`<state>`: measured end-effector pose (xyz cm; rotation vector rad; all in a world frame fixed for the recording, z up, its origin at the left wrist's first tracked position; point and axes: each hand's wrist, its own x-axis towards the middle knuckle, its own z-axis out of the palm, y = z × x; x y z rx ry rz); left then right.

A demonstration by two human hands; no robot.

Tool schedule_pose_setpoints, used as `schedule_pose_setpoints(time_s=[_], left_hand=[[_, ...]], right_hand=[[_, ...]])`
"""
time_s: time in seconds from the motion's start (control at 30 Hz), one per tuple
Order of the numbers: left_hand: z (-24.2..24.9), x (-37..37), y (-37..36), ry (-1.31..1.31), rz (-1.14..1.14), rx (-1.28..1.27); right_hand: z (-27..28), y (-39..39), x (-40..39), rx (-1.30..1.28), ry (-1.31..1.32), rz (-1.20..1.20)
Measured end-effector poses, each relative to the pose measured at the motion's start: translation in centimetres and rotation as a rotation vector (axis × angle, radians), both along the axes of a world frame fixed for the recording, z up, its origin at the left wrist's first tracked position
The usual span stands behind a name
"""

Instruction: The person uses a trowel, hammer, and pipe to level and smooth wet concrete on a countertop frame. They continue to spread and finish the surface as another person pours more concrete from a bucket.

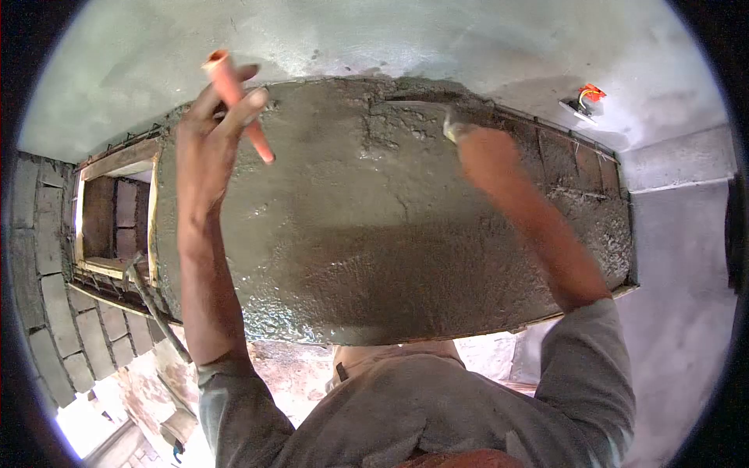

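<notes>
Wet grey mortar (312,187) covers most of the slab in front of me. My left hand (209,144), raised over the slab's left part, is closed around a short orange-red plastic tube (226,84), held at a slant with its hollow end up. My right hand (490,156) grips a trowel by its handle near the back edge. The trowel's metal neck (448,125) shows beyond my fist; its thin blade seems to lie flat on the mortar, mostly hard to make out.
A wood-framed square opening (117,214) is at the slab's left end, with a hammer-like tool (148,300) leaning below it. Bare reddish tiles or bricks (566,160) show at the back right. An electrical box with orange and yellow wires (589,97) sticks out of the plastered wall (437,39).
</notes>
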<state>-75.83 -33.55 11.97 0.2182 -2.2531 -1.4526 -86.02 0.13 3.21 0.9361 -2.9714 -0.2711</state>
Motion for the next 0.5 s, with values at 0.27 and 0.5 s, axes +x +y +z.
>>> schedule_pose_setpoints(time_s=[0.27, 0.5], left_hand=[[-5.1, -11.7, 5.0, 0.053, -0.231, -0.122], [-12.1, -17.8, 10.4, 0.084, -0.250, -0.089]], right_hand=[[9.5, 5.3, 1.8, 0.153, -0.097, -0.162], [8.6, 10.4, 3.3, 0.089, -0.148, -0.404]])
